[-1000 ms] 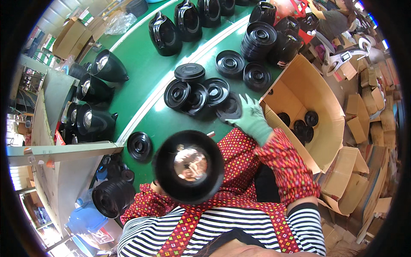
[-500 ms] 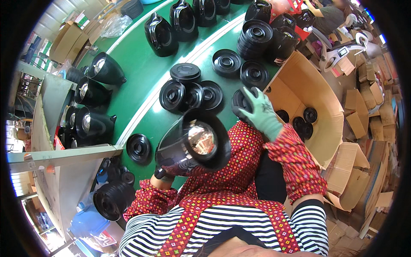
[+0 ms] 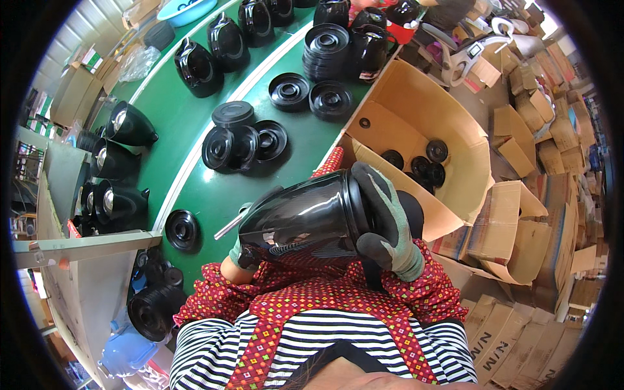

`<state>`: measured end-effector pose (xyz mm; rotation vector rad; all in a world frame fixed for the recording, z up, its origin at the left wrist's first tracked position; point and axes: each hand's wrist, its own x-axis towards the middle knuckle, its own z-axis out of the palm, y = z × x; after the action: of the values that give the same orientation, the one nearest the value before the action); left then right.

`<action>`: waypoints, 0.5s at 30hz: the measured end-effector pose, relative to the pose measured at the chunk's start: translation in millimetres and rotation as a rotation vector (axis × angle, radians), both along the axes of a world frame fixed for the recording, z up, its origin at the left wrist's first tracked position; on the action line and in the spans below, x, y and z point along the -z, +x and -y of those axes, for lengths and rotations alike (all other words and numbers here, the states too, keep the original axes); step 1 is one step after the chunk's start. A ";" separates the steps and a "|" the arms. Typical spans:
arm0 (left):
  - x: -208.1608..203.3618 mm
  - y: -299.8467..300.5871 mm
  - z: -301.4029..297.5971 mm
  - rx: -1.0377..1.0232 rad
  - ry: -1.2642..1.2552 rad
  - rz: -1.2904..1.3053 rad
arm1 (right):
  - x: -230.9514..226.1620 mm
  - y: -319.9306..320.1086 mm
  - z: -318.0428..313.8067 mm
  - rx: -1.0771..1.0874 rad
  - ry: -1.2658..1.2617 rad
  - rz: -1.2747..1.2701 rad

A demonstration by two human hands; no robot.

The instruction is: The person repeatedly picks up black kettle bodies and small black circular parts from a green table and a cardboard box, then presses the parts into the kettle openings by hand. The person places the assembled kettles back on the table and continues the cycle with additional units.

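A glossy black jug point(image 3: 296, 218) lies sideways in front of me, its wide end toward my right. My left hand point(image 3: 242, 252), in a pale green glove, grips it from beneath at the narrow end; most of its fingers are hidden. A thin silver strip point(image 3: 229, 226) sticks out there. Over the wide end my right hand point(image 3: 388, 224), in a green glove with dark grey palm, clasps a round black base point(image 3: 354, 207), which sits against the jug's rim. The jug's inside is out of sight.
Several black round bases point(image 3: 218, 147) lie on the green table point(image 3: 185, 257), and a stack of them point(image 3: 326, 49) stands farther back. Upright black jugs point(image 3: 198, 68) line the far side; others lie at the left. At my right, an open cardboard box point(image 3: 416, 104) holds loose round parts.
My right hand has brought the round base from beside the box onto the jug's wide end. The jug has turned so its silver inside no longer shows. The view has shifted right.
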<state>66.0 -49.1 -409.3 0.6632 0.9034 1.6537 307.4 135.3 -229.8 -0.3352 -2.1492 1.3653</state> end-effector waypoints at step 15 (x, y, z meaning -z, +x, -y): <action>-172.3 -3.2 -37.3 -0.266 0.156 -1.188 | 27.7 45.5 -33.7 -0.223 -0.922 0.086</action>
<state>62.8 -11.9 -237.0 1.7740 1.7392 1.4841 352.9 169.0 -257.4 -0.5053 -1.5069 2.4556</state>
